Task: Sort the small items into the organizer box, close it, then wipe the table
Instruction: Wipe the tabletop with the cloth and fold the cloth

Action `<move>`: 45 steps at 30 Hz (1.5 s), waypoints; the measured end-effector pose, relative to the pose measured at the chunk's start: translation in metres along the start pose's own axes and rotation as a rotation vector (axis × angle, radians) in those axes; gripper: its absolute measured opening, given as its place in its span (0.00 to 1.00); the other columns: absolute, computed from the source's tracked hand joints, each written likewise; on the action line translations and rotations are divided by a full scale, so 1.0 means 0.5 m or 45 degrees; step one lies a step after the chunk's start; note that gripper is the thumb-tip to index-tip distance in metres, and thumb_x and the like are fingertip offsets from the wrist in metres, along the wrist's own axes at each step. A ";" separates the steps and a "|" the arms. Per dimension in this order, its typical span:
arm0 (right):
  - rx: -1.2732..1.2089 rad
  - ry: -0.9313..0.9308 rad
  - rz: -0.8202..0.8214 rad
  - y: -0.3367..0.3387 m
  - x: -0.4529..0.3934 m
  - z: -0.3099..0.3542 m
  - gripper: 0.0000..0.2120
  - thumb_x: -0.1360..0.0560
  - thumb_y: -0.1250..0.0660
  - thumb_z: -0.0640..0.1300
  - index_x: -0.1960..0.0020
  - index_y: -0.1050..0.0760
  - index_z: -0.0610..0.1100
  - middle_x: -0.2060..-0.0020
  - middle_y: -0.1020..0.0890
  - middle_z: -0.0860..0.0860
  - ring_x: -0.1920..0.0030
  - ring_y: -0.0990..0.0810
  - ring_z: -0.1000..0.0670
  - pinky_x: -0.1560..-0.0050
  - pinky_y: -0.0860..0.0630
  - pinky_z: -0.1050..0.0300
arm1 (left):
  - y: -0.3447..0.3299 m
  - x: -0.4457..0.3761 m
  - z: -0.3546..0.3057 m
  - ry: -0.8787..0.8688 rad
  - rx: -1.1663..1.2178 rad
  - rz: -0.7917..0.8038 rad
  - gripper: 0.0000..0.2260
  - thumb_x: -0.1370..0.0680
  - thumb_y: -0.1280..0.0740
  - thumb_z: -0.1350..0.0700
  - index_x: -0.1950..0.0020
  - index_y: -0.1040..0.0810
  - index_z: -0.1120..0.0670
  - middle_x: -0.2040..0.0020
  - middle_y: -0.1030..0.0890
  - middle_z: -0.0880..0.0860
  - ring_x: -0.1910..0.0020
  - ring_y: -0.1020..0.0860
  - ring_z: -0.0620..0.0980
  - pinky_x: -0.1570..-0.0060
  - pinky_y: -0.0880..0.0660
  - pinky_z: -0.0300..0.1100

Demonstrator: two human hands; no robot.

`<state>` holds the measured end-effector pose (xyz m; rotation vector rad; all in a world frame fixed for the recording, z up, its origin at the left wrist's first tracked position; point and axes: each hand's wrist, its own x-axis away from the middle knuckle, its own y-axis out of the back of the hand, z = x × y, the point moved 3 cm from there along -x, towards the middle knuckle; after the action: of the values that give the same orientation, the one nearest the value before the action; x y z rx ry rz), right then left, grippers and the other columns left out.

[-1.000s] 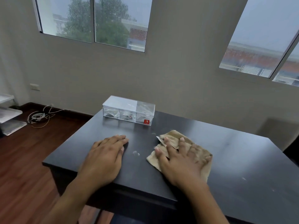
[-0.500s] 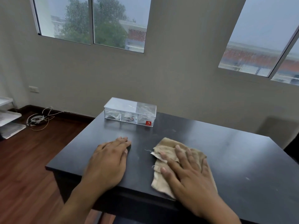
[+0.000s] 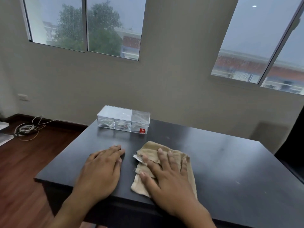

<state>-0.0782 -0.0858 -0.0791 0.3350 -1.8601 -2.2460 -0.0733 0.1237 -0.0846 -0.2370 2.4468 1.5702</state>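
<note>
A clear organizer box [image 3: 123, 120] with a red sticker stands with its lid down at the far left of the black table [image 3: 230, 162]; small items show through its compartments. A beige cloth [image 3: 152, 148] lies on the table near the front edge. My right hand [image 3: 169, 180] presses flat on the cloth with fingers spread, covering most of it. My left hand [image 3: 102, 170] rests palm down on the bare tabletop just left of the cloth, holding nothing.
A few pale specks dot the tabletop to the right. Coiled cables [image 3: 27, 129] lie on the wooden floor at the left by the wall. A dark chair edge [image 3: 292, 145] shows at the right of the table.
My right hand slid the cloth toward me and then leftward, closer to my left hand. The left hand and the box stayed in place.
</note>
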 end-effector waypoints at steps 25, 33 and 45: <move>0.026 -0.377 0.038 0.063 -0.246 -0.323 0.30 0.24 0.58 0.74 0.22 0.52 0.71 0.18 0.55 0.58 0.18 0.60 0.48 0.25 0.68 0.31 | 0.005 -0.004 -0.013 -0.147 -0.082 0.165 0.28 0.20 0.60 0.40 0.20 0.43 0.36 0.20 0.44 0.34 0.27 0.55 0.27 0.25 0.58 0.35; 0.027 -0.072 0.046 0.055 -0.226 -0.278 0.24 0.23 0.56 0.74 0.27 0.53 0.79 0.19 0.54 0.65 0.19 0.60 0.55 0.24 0.67 0.35 | 0.005 -0.012 -0.024 -0.104 -0.114 0.253 0.23 0.15 0.55 0.41 0.19 0.50 0.36 0.19 0.51 0.34 0.21 0.58 0.33 0.21 0.61 0.42; -0.079 0.098 0.037 0.048 -0.187 -0.204 0.25 0.24 0.51 0.75 0.28 0.46 0.78 0.20 0.48 0.67 0.19 0.57 0.59 0.22 0.65 0.39 | -0.021 -0.041 -0.051 -0.148 -0.142 0.297 0.26 0.15 0.55 0.40 0.17 0.53 0.40 0.17 0.54 0.40 0.19 0.59 0.40 0.23 0.64 0.41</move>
<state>0.0418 -0.1578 -0.0700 0.3761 -1.7419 -2.2338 -0.0536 0.0964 -0.0779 0.1236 2.3706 1.7624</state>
